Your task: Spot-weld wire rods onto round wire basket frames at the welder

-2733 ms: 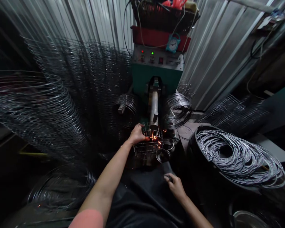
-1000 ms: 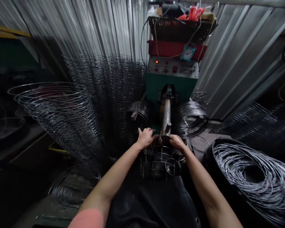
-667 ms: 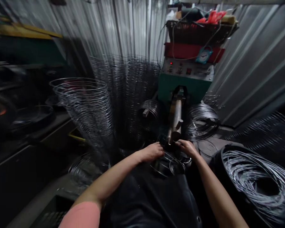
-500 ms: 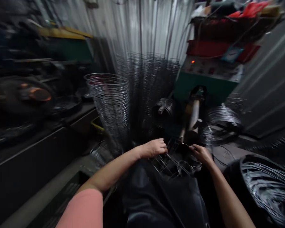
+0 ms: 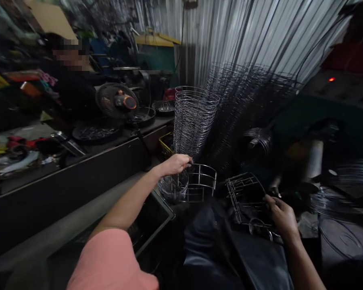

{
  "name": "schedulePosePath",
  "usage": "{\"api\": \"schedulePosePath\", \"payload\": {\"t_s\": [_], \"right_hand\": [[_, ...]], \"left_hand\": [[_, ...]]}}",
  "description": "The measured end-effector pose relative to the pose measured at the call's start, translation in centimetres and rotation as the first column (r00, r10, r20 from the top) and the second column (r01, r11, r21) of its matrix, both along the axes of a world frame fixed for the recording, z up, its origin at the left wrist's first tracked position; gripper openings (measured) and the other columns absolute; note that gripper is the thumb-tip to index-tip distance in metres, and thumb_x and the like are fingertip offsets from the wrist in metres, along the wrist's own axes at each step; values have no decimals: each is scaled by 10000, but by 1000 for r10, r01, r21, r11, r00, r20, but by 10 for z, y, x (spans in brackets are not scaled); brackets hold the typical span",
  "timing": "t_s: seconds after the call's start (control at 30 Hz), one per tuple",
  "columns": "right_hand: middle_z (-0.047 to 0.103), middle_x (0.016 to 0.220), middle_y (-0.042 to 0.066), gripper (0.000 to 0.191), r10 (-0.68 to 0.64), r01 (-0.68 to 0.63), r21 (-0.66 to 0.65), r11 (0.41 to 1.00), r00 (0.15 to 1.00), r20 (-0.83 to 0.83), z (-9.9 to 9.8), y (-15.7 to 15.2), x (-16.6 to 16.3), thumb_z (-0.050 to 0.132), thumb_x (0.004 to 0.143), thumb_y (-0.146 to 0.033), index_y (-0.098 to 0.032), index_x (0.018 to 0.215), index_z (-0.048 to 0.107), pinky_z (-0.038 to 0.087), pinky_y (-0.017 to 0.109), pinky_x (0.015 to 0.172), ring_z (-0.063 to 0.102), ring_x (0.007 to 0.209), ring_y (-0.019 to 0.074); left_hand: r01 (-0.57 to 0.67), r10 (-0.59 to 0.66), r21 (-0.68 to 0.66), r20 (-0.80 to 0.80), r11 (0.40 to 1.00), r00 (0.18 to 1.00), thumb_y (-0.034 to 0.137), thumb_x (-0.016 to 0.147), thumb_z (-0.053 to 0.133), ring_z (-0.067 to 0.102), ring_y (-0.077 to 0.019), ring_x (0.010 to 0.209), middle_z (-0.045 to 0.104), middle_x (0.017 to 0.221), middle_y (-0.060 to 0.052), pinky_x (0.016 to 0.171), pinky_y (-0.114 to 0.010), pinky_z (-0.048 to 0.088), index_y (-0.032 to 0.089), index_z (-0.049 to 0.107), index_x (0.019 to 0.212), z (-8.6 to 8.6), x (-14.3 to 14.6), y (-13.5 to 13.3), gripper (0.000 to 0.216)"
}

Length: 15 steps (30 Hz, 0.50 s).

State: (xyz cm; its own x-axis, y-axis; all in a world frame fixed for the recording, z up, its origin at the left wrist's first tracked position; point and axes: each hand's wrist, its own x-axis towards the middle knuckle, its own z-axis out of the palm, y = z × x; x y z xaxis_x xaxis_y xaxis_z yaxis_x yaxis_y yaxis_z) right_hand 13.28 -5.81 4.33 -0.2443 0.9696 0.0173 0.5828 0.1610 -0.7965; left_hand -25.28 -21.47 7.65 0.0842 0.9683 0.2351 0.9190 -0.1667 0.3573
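My left hand (image 5: 175, 165) reaches out at the left of centre, its fingers closed on the top wire of a curved chrome wire basket frame (image 5: 199, 183). A round wire cup (image 5: 173, 188) sits against that frame, just under my palm. Low on the right, my right hand (image 5: 280, 215) grips the edge of a flat wire rack (image 5: 245, 197), which rests over my dark lap (image 5: 211, 241). A small wire ring (image 5: 260, 228) shows at the rack's lower end.
A tall stack of wire rings (image 5: 195, 121) stands just beyond my left hand, with hanging wire racks (image 5: 248, 92) behind it. A dark bin (image 5: 153, 225) lies below my left arm. A long bench (image 5: 78, 161) holds a fan (image 5: 116, 100) and pans. A co-worker (image 5: 75, 96) sits beyond it.
The view has swung far to the left, moving the green machine to the right edge. My hands have moved apart, and the wire pieces they held close together now sit separately.
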Motion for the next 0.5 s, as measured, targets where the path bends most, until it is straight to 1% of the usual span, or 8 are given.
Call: {"api": "schedulePosePath", "payload": {"t_s": [0.1,0.17,0.2,0.27,0.3,0.33,0.43,0.5], "right_hand": [[694,739,79,452,-41,41,0,999,997,-68,-2,-9,-9,554,645,-558,-143,751,698,469,279,627,633,747,241],[698,756,79,430,-35,37,13,999,996,-83,-3,-15,-13,562,653,-545,-150,750,700,474,283,650,636,774,245],[698,756,78,420,-29,31,18,999,996,-87,-3,-18,-13,563,655,-541,-154,744,699,476,285,656,637,778,246],[697,744,74,408,-17,19,18,1000,996,-86,-4,-23,-13,568,654,-538,-158,730,696,480,286,657,639,772,246],[698,743,71,407,-15,16,12,1000,997,-80,-4,-26,-12,573,650,-539,-160,731,696,482,285,657,639,767,244],[700,746,68,409,-15,16,2,1000,997,-73,-5,-28,-10,577,645,-542,-162,737,697,485,283,656,640,763,242],[706,757,57,422,-35,34,-38,999,998,-44,-3,-36,-1,590,629,-553,-167,757,703,493,273,641,644,749,236],[710,758,51,412,-47,45,-58,997,998,-33,2,-42,5,604,618,-550,-174,750,707,500,264,629,648,744,234]], "left_hand": [[-208,212,42,-151,977,966,190,892,382,565,-193,856,608,879,-78,833,-320,445,155,609,917,-17,-26,-12,231],[-348,359,89,-257,933,897,167,905,323,555,-223,885,603,875,-100,917,-391,402,142,615,921,-39,-37,-16,294],[-409,417,91,-291,908,861,160,909,298,550,-234,907,602,889,-110,971,-426,357,139,616,943,-53,-38,-17,321],[-501,484,34,-323,865,813,150,911,273,536,-249,964,602,944,-125,1057,-472,238,144,612,1002,-91,-33,-17,351],[-544,506,-30,-325,839,799,142,909,269,529,-254,994,601,977,-130,1080,-484,187,151,605,1036,-112,-28,-18,360],[-555,506,-75,-326,828,799,130,902,277,532,-259,994,607,984,-131,1084,-502,166,157,604,1050,-134,-20,-19,359],[-549,481,-184,-314,815,819,74,850,366,571,-240,898,642,905,-100,1051,-508,236,184,624,988,-197,2,-22,312],[-541,468,-236,-303,807,830,59,832,389,579,-227,878,651,886,-83,1035,-500,262,196,622,975,-228,11,-24,306]]}}
